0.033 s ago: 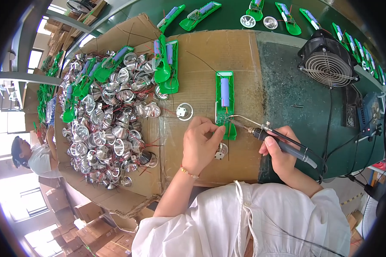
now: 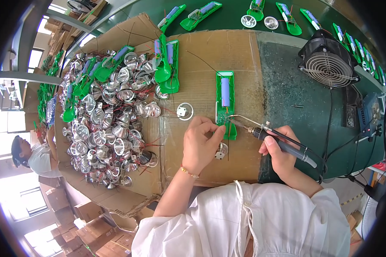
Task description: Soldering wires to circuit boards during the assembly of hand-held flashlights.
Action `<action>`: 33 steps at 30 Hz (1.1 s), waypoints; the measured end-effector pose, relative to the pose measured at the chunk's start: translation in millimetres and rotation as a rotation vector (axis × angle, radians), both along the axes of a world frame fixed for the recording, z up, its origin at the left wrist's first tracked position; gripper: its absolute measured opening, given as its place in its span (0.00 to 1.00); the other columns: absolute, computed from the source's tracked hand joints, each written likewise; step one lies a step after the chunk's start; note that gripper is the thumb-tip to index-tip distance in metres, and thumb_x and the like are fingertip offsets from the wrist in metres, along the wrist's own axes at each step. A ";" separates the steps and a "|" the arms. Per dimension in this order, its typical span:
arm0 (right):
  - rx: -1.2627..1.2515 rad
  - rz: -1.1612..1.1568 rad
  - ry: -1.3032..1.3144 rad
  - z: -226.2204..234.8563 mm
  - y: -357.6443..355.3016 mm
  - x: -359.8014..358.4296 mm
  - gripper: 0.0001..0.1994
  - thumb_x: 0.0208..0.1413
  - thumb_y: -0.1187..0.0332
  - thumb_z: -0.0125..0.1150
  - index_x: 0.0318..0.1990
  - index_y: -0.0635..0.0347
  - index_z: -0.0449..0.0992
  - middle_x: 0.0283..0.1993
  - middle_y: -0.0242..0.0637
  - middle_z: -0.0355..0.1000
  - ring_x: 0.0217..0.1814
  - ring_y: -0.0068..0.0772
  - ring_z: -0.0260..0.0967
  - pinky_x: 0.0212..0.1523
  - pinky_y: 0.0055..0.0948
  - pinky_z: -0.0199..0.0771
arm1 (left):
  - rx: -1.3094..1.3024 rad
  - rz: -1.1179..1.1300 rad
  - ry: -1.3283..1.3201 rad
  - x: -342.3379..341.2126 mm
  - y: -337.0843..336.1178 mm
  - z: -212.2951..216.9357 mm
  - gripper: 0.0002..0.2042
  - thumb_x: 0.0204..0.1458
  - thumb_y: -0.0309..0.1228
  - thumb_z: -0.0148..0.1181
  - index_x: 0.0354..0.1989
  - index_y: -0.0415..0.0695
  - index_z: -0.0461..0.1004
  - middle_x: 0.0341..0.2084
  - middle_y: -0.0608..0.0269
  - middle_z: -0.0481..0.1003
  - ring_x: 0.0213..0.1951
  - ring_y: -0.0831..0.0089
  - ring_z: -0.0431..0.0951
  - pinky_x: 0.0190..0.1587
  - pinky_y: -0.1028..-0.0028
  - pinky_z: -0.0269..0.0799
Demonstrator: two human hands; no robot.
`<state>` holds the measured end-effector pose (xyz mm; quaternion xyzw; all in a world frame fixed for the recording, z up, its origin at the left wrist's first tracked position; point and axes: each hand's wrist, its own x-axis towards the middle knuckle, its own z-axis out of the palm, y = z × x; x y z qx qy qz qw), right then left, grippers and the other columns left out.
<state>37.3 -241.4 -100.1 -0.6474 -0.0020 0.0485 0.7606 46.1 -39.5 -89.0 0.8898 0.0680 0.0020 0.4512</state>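
My right hand (image 2: 281, 150) is wrapped round a soldering iron (image 2: 283, 144) that has a thin curved metal feed tube beside its tip. The tip reaches the circuit board (image 2: 224, 118) in an open green plastic housing (image 2: 231, 85), which also holds a purple cylindrical battery (image 2: 225, 92). My left hand (image 2: 201, 143) has thumb and forefinger pinched at the housing's lower left edge; whatever is between them is too small to make out. Just below those fingertips lies a silver lamp reflector (image 2: 221, 151), partly hidden by the hand. Another reflector (image 2: 184, 112) rests on the cardboard, left of the housing.
A large heap of wired reflectors (image 2: 111, 124) fills the cardboard at left, with several green housings (image 2: 169, 77) on and beside it. A black fan (image 2: 328, 64) stands at right. More housings (image 2: 201, 15) line the far table. Another person (image 2: 38, 156) is at far left.
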 end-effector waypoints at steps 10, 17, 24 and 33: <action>0.045 0.003 0.042 -0.6 7.1 6.4 0.08 0.50 0.71 0.57 0.30 0.64 0.65 0.21 0.36 0.69 0.20 0.20 0.67 0.20 0.18 0.67 | -0.055 -0.026 0.134 7.2 5.0 4.0 0.08 0.44 0.30 0.59 0.21 0.37 0.75 0.26 0.60 0.69 0.21 0.72 0.70 0.26 0.75 0.66; 0.057 0.017 0.120 -5.8 6.5 9.4 0.07 0.50 0.72 0.56 0.30 0.64 0.65 0.20 0.36 0.69 0.19 0.20 0.67 0.19 0.17 0.66 | -0.061 -0.067 0.176 10.7 8.9 2.7 0.09 0.43 0.30 0.60 0.22 0.36 0.74 0.26 0.60 0.68 0.21 0.73 0.71 0.26 0.75 0.66; 0.091 -0.078 0.074 -5.4 3.1 7.6 0.08 0.51 0.68 0.54 0.32 0.61 0.63 0.18 0.37 0.66 0.16 0.24 0.64 0.16 0.19 0.63 | -0.070 -0.066 0.181 11.9 9.7 1.6 0.09 0.43 0.30 0.60 0.21 0.35 0.74 0.26 0.60 0.69 0.21 0.72 0.71 0.26 0.75 0.66; 0.064 -0.126 0.014 -10.9 -18.5 9.9 0.08 0.51 0.69 0.54 0.32 0.62 0.63 0.19 0.37 0.66 0.16 0.24 0.64 0.16 0.19 0.62 | -0.047 -0.073 0.069 8.8 9.9 6.2 0.09 0.44 0.30 0.60 0.22 0.36 0.74 0.22 0.61 0.70 0.22 0.73 0.71 0.26 0.77 0.65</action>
